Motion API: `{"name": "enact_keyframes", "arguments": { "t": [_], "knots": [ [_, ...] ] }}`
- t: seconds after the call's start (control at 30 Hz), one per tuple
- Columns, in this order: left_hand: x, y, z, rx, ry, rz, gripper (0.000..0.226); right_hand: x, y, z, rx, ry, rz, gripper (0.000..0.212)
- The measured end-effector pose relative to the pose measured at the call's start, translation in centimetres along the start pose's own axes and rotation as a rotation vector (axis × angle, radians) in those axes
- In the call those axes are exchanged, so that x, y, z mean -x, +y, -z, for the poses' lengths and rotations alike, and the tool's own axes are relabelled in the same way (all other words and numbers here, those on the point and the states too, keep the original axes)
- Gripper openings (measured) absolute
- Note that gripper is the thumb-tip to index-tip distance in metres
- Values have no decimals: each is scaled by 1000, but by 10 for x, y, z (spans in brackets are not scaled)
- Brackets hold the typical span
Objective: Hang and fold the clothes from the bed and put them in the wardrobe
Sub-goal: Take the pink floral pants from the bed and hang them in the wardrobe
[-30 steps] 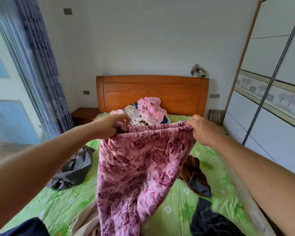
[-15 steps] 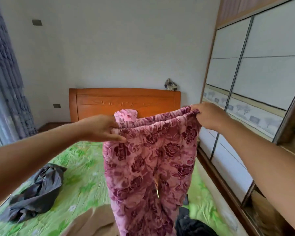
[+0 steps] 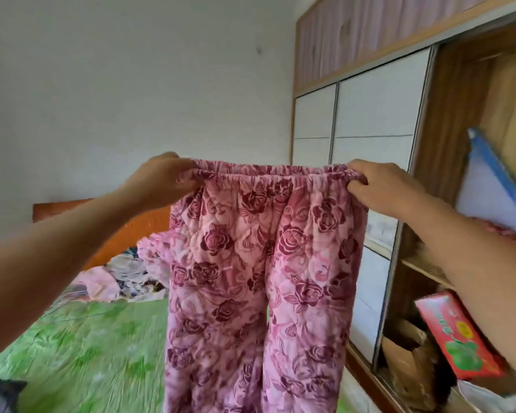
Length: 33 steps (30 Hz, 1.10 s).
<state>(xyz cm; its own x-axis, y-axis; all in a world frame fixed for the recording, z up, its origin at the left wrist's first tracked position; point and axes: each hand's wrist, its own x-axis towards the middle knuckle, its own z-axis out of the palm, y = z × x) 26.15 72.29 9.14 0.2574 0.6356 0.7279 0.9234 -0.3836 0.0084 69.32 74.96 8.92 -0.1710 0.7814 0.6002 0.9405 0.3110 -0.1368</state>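
Trousers (image 3: 259,278), pink floral, are held up mid-frame, the waistband gripped by left hand (image 3: 158,180) and right hand (image 3: 379,186). Folding is judged not yet begun; clothes (image 3: 125,275) are left on the bed (image 3: 87,353), lower left.

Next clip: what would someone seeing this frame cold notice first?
The pink rose-print trousers fill the centre, held up by the waistband, the left hand gripping one end and the right hand the other. To the right stands the open wardrobe with a red box in a lower compartment; the green bedspread lies lower left.
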Motion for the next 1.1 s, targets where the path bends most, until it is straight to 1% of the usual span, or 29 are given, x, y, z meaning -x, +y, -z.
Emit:
{"name": "enact_keyframes", "arguments": {
  "t": [0.07,0.1,0.17,0.23,0.3,0.33,0.4,0.43,0.47,0.53,0.6,0.67,0.77,0.83,0.93,1.03,1.1],
  "knots": [
    [-19,9,5,21,-11,-1,21,7,19,19,-52,-11,-28,39],
    [-26,14,7,27,-25,3,23,12,31,28,-79,-23,-46,44],
    [-37,25,7,58,-51,14,29,26,51,44,-111,-47,-76,63],
    [-44,41,3,86,-78,-8,38,43,70,60,-126,-29,-108,79],
    [-52,61,-4,92,-106,-40,54,62,91,75,-168,22,-136,82],
    [-56,73,-8,108,-101,-48,60,72,101,83,-197,53,-147,76],
    [-66,103,-15,187,-65,-46,65,92,120,101,-229,117,-147,44],
    [-71,120,-17,247,-50,-40,63,101,130,112,-241,148,-152,32],
    [-76,139,-19,322,-43,-31,57,109,141,124,-259,182,-159,30],
    [-87,179,-22,496,-31,-7,35,122,167,150,-294,265,-201,35],
    [-98,221,-22,649,-18,6,21,135,198,178,-344,340,-247,29],
    [-110,264,-26,745,-30,-4,20,150,229,205,-389,424,-271,28],
    [-132,331,-45,861,-68,-7,37,173,268,237,-414,496,-289,40],
    [-144,376,-63,910,-121,8,44,187,292,250,-390,522,-308,39],
    [-158,442,-99,974,-208,24,41,209,331,258,-341,531,-307,28],
    [-163,501,-137,1031,-303,16,33,233,373,254,-284,498,-362,22],
    [-164,538,-163,1070,-350,15,25,249,400,250,-206,509,-404,20]
  ]
}}
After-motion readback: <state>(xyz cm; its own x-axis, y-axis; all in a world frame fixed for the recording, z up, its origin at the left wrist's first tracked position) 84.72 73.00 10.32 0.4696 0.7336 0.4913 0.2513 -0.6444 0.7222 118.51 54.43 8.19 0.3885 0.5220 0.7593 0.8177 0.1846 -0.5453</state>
